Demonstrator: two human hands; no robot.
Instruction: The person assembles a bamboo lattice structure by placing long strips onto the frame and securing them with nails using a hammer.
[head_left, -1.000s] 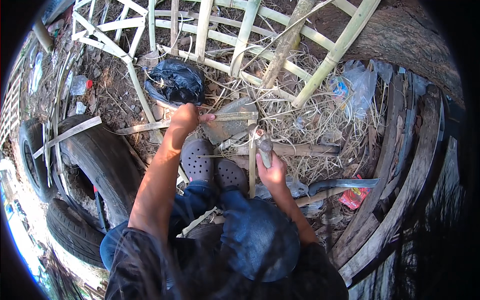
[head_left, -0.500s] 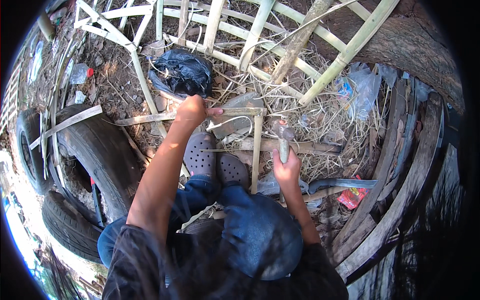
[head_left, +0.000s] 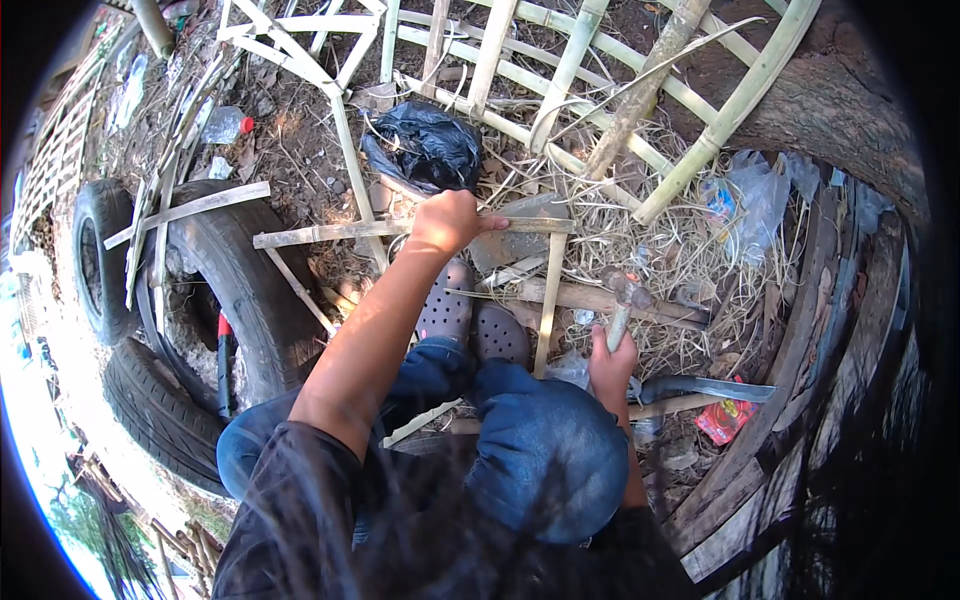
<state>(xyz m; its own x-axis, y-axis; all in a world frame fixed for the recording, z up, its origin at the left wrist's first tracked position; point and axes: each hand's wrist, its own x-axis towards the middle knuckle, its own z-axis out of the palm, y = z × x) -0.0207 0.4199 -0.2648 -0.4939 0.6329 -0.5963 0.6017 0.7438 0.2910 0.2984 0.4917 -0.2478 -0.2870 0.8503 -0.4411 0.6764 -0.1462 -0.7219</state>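
Observation:
My left hand (head_left: 447,221) is closed around a flat bamboo slat (head_left: 330,233) that lies crosswise in front of my feet, its thumb pointing right along it. At the slat's right end, a second bamboo strip (head_left: 550,300) meets it at a corner and runs back toward my knees. Beneath that end lies a flat grey stone (head_left: 500,252). My right hand (head_left: 612,370) grips the handle of a hammer (head_left: 619,322), its metal head up and apart from the slat, to the right of the corner. Any fastener at the joint is too small to make out.
A bamboo lattice (head_left: 572,75) spans the far side, near a black plastic bag (head_left: 430,145). Old tires (head_left: 235,285) stand at left. A machete (head_left: 710,388) and red packet (head_left: 724,420) lie at right, beside weathered planks (head_left: 805,320). A short log (head_left: 570,294) lies before my clogs (head_left: 446,300).
The whole view has shifted, so the scene sits farther right. The hammer has drawn away from the slat's corner, rightward and toward me. My left hand keeps its hold on the slat.

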